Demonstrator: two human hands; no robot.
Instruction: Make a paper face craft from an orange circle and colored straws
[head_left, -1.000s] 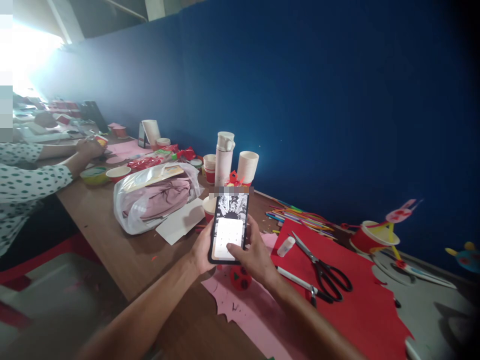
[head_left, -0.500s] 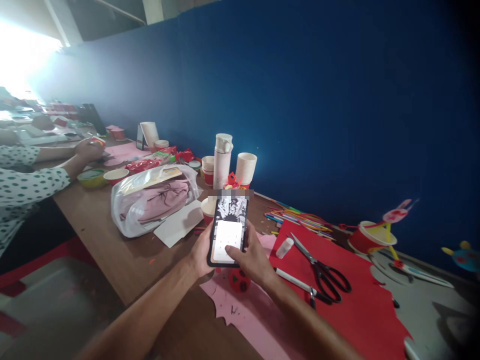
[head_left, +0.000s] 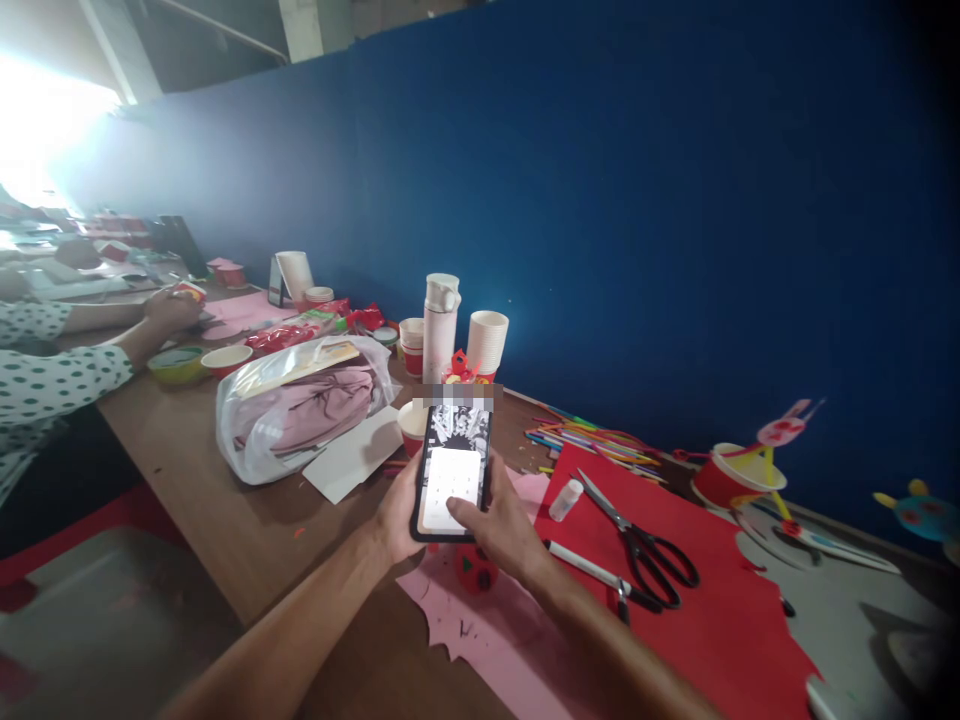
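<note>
Left hand (head_left: 397, 515) is wrapped round the left edge of a smartphone (head_left: 452, 472), fingers closed on it, and the right hand (head_left: 499, 525) grips the other edge with its thumb down on the lit white panel low on the screen. Both hold the phone tilted up above the wooden table (head_left: 225, 520), over a pink paper sheet (head_left: 487, 640) and a small red ball-shaped piece (head_left: 475, 572). Now the containers: just left of the phone lies a clear plastic bag (head_left: 247, 440) stuffed with bunched pink fabric, a tan card on top. Right behind the phone stands a red-and-white paper cup (head_left: 411, 425); what's inside I can't tell. Further back stand a white flask (head_left: 440, 325) with its lid shut, a nested stack of white paper cups (head_left: 487, 342) beside it, and a shorter red stack (head_left: 411, 345). To the right, scissors (head_left: 637, 540) and a small glue bottle (head_left: 564, 498) lie on red paper (head_left: 690, 600). Far left, a co-worker's hand (head_left: 169, 308) rests near a green bowl (head_left: 176, 362).
</note>
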